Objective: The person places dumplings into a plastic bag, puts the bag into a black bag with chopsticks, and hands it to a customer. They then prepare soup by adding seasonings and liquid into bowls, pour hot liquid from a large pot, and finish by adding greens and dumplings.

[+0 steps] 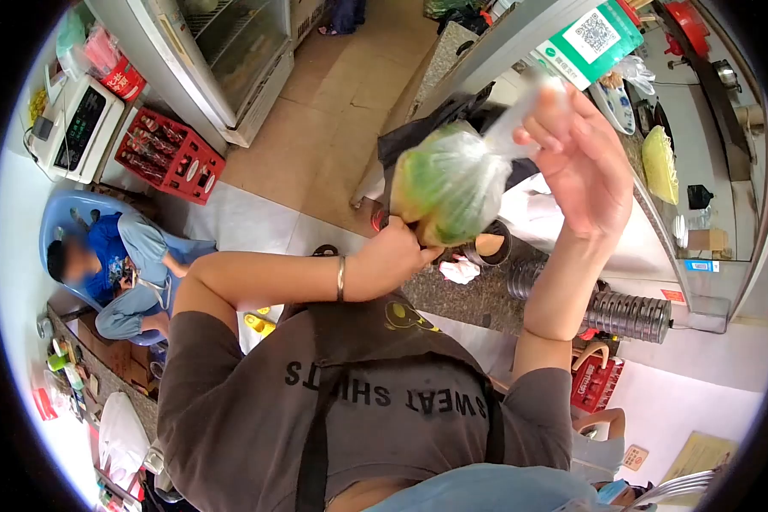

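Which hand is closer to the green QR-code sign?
Right. The right hand is just below the green QR-code sign in view, gripping the neck of the plastic bag. The left hand is farther off, lower and to the left, at the bag's bottom.

A grey-brown T-shirt with short, loose sleeves is worn, and across its chest dark capital lettering is printed, seen upside down and partly covered by two black straps. By these a dark apron is held up, its bib marked with a yellow-outlined rounded print. The left wrist is ringed by a narrow, plain metal bangle, while both forearms are left uncovered.
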The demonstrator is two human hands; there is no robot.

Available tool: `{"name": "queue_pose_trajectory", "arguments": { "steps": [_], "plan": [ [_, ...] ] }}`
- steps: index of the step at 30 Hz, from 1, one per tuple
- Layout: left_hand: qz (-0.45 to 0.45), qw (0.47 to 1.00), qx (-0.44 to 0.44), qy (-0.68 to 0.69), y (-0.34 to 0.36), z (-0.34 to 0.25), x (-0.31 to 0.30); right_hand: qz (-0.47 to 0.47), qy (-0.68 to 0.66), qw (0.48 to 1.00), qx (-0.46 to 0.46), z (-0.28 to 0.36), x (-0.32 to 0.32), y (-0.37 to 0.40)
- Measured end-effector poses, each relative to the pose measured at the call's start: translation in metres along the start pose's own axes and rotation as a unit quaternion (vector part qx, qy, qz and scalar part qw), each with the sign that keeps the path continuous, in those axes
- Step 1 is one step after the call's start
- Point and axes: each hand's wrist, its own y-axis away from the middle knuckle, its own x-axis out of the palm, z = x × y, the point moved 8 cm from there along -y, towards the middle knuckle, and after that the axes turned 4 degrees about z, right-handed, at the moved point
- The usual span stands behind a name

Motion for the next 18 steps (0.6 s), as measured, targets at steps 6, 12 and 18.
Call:
{"name": "queue_pose_trajectory", "arguments": {
  "steps": [6,12,18],
  "plan": [
    [-0.052,0.996,0.010,0.069,0.005,-0.002,-0.029,0.090,-0.021,0.996,0.008,-0.023,0.031,-0.036],
    [-0.143,0.977,0.027,0.153,0.009,0.009,-0.052,0.059,-0.030,0.997,0.030,-0.048,0.004,-0.040],
    [-0.253,0.892,0.046,0.372,0.012,0.038,-0.076,-0.021,0.000,0.999,0.040,-0.056,-0.033,-0.013]
  ]
}}
